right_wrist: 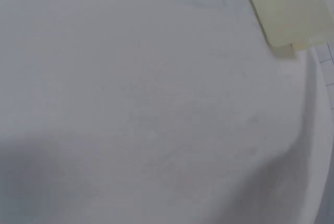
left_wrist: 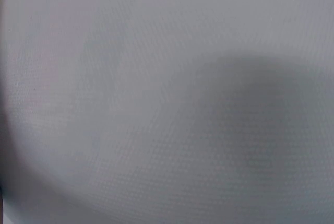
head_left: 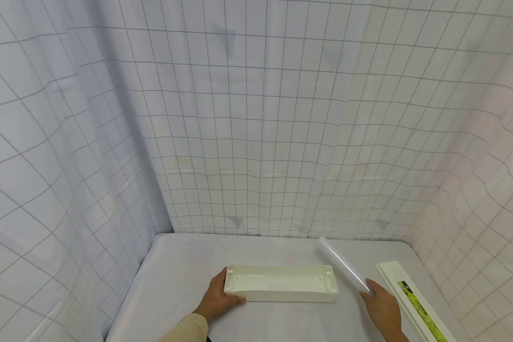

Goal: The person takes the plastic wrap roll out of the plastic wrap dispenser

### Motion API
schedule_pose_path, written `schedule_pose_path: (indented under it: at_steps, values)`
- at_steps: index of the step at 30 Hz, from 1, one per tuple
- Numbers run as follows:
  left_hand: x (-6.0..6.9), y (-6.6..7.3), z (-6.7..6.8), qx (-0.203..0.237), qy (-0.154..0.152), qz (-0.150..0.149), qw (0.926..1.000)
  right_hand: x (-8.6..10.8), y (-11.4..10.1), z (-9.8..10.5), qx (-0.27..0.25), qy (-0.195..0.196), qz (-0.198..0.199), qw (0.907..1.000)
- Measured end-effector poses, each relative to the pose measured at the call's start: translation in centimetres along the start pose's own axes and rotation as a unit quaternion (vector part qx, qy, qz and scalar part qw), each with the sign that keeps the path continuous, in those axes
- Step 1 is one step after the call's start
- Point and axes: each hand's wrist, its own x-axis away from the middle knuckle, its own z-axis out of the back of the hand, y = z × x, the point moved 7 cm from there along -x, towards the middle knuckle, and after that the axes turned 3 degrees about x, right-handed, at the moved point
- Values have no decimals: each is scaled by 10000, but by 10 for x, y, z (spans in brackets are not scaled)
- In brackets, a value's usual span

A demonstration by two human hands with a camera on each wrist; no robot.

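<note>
In the head view, my left hand [head_left: 218,298] grips the left end of a long, shallow cream plastic box [head_left: 288,296], thumb along its near side. The hollow of the box faces up and shows small holes in its floor. Toward the right, my right hand [head_left: 382,308] holds the near end of a slim roll of clear plastic film [head_left: 346,267]. That roll slants away toward the back, apart from the box. Beside this hand lies a long white lid-like piece [head_left: 389,271] with a green and yellow label [head_left: 421,311]. Neither wrist view shows the fingers.
A white cloth covers the table [head_left: 184,266]. White grid-patterned curtains [head_left: 256,142] enclose it at the back and both sides. The left wrist view holds mostly blurred cloth [left_wrist: 130,104]. At upper right in the right wrist view is a pale plastic end [right_wrist: 287,10].
</note>
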Motion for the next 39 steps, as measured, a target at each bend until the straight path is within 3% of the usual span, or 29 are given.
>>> schedule_pose_path:
  at_steps: [9,15,24,39]
  values:
    - [-2,0,-1,-28,-16,-72,10000,8,21,-2,-138,264,-510,9983]
    - [-2,3,1,-79,5,-128,9999,11,31,1,5,534,-465,9975]
    - [-3,2,0,20,-6,-134,9999,11,42,-3,76,434,-417,9982]
    - [-2,-1,0,-7,-12,-38,10000,4,39,-7,187,9,-381,9991]
